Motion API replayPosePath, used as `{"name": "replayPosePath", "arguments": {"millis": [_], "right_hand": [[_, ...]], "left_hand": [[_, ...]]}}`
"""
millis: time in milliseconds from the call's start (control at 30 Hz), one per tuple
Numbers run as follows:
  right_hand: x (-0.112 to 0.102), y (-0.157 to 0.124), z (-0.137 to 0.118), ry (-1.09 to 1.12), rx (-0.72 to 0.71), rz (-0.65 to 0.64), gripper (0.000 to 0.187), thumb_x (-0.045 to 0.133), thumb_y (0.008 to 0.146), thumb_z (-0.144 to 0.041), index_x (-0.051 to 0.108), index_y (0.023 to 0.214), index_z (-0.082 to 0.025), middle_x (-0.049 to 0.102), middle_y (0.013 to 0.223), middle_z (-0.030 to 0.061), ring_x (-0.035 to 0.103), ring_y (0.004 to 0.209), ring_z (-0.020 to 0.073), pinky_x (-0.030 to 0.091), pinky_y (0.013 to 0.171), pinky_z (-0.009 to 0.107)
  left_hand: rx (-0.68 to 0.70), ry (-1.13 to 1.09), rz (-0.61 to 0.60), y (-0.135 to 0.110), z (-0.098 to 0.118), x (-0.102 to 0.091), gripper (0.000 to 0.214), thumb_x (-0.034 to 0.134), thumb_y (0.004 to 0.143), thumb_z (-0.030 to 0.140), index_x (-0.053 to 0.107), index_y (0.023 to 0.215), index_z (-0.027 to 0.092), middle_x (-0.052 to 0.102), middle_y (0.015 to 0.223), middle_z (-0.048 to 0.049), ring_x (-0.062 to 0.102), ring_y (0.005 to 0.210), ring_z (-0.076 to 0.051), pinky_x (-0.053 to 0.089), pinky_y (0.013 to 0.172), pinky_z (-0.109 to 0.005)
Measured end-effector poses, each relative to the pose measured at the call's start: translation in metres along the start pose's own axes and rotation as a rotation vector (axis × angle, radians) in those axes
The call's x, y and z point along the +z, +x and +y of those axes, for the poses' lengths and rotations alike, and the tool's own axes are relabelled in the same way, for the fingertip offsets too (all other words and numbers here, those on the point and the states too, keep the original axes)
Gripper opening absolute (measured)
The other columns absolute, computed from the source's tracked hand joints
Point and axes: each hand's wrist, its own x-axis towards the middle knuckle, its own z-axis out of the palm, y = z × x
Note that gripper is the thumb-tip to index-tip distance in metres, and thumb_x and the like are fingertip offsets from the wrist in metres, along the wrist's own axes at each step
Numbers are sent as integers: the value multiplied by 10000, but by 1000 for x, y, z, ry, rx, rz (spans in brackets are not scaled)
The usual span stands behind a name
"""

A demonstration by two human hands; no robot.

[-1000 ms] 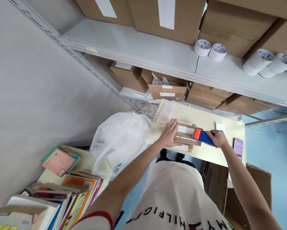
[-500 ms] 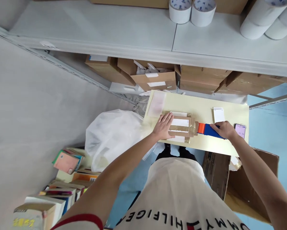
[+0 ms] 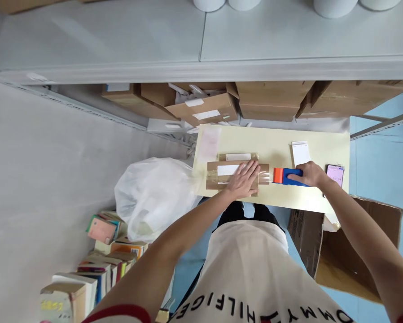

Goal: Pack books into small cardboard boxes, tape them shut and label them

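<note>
A flat brown cardboard parcel (image 3: pixel 221 175) with a white label lies on the pale yellow table (image 3: pixel 275 143). My left hand (image 3: pixel 243 179) lies flat on the parcel's right part, fingers stretched out. My right hand (image 3: pixel 305 174) is closed around the blue handle of a tape dispenser (image 3: pixel 284 176) with an orange head, just right of the parcel. A strip of clear tape (image 3: pixel 265 172) sticks out past the parcel's right end toward the dispenser.
A white paper slip (image 3: pixel 300 153) and a phone (image 3: pixel 335 174) lie on the table's right side. Cardboard boxes (image 3: pixel 201 107) fill the shelf behind. A white plastic bag (image 3: pixel 154 193) and stacked books (image 3: pixel 100 264) sit left; an open box (image 3: pixel 349 251) stands on the floor right.
My left hand slid from the parcel's left end to its right part. The dispenser moved right, off the parcel, pulling tape along it. The camera tilted down.
</note>
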Motion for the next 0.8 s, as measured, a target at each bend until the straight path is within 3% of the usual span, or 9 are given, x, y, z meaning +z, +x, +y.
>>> {"name": "replayPosePath", "arguments": {"millis": [67,167,300,367,500,567,633,733,800], "right_hand": [[-5,-2,-1,-88,84,-27,595,532,756,-758,725,748,-194,706,753,136,659,731,276,411,600,320],[-3,3,-38,-150,140,-7,578,589,756,-709,745,860,-162,709,832,186,678,808,310,439,654,350],[12,18,-108,-104,161,43,333,634,840,-468,739,921,-162,720,889,191,691,851,292,460,680,341],[19,21,-123,-73,170,39,224,612,873,-332,731,921,-148,724,928,198,695,870,292,465,689,346],[30,4,-97,-59,265,54,288,548,914,-334,713,886,-99,721,899,222,700,834,306,467,660,357],[43,-14,-73,-10,367,134,421,482,937,-458,689,938,-91,716,894,225,697,831,314,470,657,364],[64,-31,-56,76,400,271,389,440,961,-402,632,1073,-83,709,990,209,683,910,293,473,721,350],[103,-43,-51,139,492,309,323,459,932,-201,537,1197,-32,675,1105,220,665,973,281,465,787,342],[125,-46,-57,168,548,295,340,450,928,-169,515,1226,-20,666,1119,222,654,1008,284,463,820,344]], "left_hand": [[6,-1,-19,-1,0,-4,813,583,852,536,270,1532,219,131,1627,-143,82,1503,-344,29,1186,-558],[-13,10,-33,3,8,-11,728,684,772,539,468,1428,306,149,1630,-113,85,1490,-398,37,1150,-647],[-83,50,-53,20,27,-14,634,793,634,548,693,1192,264,253,1603,-107,41,1466,-473,70,1122,-706],[-107,89,-76,27,33,-11,580,794,619,564,741,1105,252,327,1570,-111,-22,1456,-503,59,1099,-742],[-85,42,-69,29,32,-8,692,783,614,609,698,1195,243,306,1572,-153,-50,1448,-521,18,1051,-795],[-44,-90,-4,24,25,-8,934,767,619,639,500,1415,231,153,1617,-180,-35,1453,-515,23,1051,-792],[-11,-241,89,12,13,-8,1048,700,694,659,250,1537,228,2,1630,-191,-35,1469,-479,62,1087,-745],[-74,-384,311,-22,-13,-4,839,508,876,610,159,1555,261,-52,1639,-140,-53,1492,-397,75,1149,-650],[-231,-431,496,-53,-38,4,739,443,922,571,199,1546,258,-22,1645,-113,-56,1498,-365,40,1173,-614]]}}
